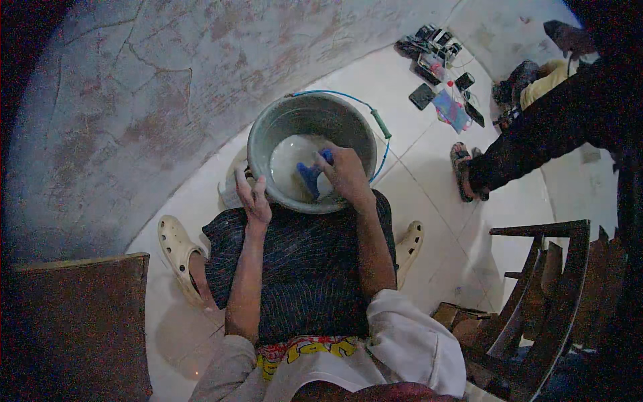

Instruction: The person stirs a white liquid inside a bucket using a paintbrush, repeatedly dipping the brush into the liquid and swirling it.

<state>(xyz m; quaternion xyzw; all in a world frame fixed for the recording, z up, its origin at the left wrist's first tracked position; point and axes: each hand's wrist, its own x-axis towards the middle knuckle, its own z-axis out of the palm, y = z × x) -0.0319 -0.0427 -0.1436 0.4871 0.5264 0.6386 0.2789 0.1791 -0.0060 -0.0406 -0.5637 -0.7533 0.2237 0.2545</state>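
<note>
A grey-green bucket [268, 127] stands in front of my knees, with a pale wet mix [284, 161] at its bottom. Inside its near right side, my right hand [349, 175] is closed on the handle of a blue plastic scraper [311, 179], its wider end pointing down and left over the mix. At the bucket's left outer wall is my left hand [254, 201], fingers upward and partly curled. A small dark part shows at its fingertips, but what it holds is not clear. A whitish object [230, 192] sits just behind that hand, mostly hidden.
The bucket's blue wire handle [382, 124] hangs to the right. Electronic parts and cables [432, 53] lie by the wall. Another person's sandalled foot [462, 171] is at right. A wooden chair [573, 281] stands lower right, a brown panel [74, 321] lower left.
</note>
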